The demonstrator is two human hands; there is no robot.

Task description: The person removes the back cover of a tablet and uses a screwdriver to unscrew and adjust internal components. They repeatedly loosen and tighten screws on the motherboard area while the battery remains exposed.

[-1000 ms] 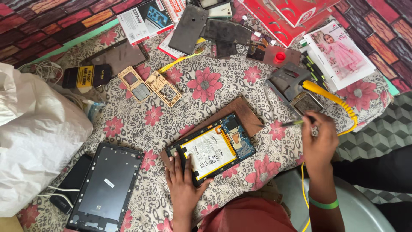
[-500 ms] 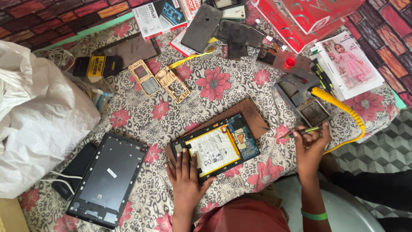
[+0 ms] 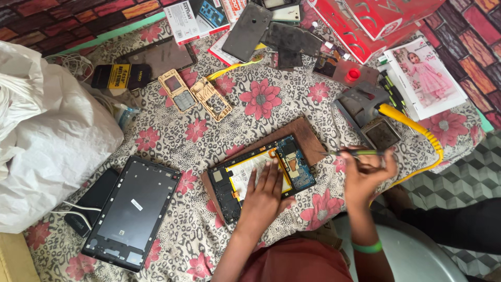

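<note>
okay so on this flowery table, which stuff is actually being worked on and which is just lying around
In use:
- opened tablet under the left hand
- wooden board beneath it
- thin tool in the right hand

Lying about:
- black tablet frame
- two tan phone frames
- white bag
- red boxes

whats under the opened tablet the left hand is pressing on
A brown board lies under the opened tablet, showing past its top right edge. The left hand covers the tablet's middle. How far the board runs beneath cannot be seen.
</note>
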